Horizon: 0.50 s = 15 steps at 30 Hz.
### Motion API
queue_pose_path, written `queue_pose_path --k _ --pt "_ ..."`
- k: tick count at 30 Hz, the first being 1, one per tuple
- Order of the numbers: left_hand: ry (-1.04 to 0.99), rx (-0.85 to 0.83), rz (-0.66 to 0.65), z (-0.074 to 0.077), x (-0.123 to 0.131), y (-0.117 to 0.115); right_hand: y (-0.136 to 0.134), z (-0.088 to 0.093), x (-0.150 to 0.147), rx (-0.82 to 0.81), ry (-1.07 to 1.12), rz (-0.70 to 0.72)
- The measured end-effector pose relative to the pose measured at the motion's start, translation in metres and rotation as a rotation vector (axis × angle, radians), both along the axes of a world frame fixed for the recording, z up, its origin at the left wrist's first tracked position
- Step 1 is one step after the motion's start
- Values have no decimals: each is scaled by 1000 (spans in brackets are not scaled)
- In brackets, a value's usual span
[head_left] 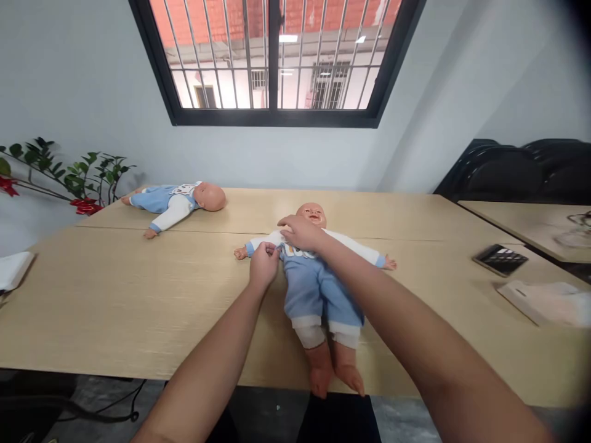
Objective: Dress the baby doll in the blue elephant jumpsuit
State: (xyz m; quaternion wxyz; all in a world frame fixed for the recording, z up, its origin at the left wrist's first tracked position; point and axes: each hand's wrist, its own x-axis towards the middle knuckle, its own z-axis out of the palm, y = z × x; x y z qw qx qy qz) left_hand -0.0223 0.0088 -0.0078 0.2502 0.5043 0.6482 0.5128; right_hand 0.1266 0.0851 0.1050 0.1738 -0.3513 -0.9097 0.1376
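A baby doll [302, 283] lies on its back on the table, head away from me and bare feet at the near edge. It wears light blue trousers and a white top [353, 245] with blue cuffs and a print on the chest. My left hand [265, 264] is closed, its thumb and fingertips pinching the edge of the doll's clothing beside the chest. Across the upper chest, just below the doll's chin, lies my right hand [302, 232], fingers stretched and thumb apart. It covers part of the print.
A second doll [180, 200] in similar clothes lies at the back left of the wooden table [184, 307]. A phone [500, 259] and a white package [547, 301] are at right. A white object [15, 269] sits at far left, near a potted plant [78, 172]. Black chairs [508, 169] stand beyond.
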Motion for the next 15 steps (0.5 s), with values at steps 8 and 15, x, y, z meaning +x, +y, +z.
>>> queue_pose_path --k 8,15 --pt "93 -128 -152 3 3 -4 48 -27 -72 -271 -425 186" --pt "56 -82 -95 6 0 -6 42 -19 -37 -98 -108 161"
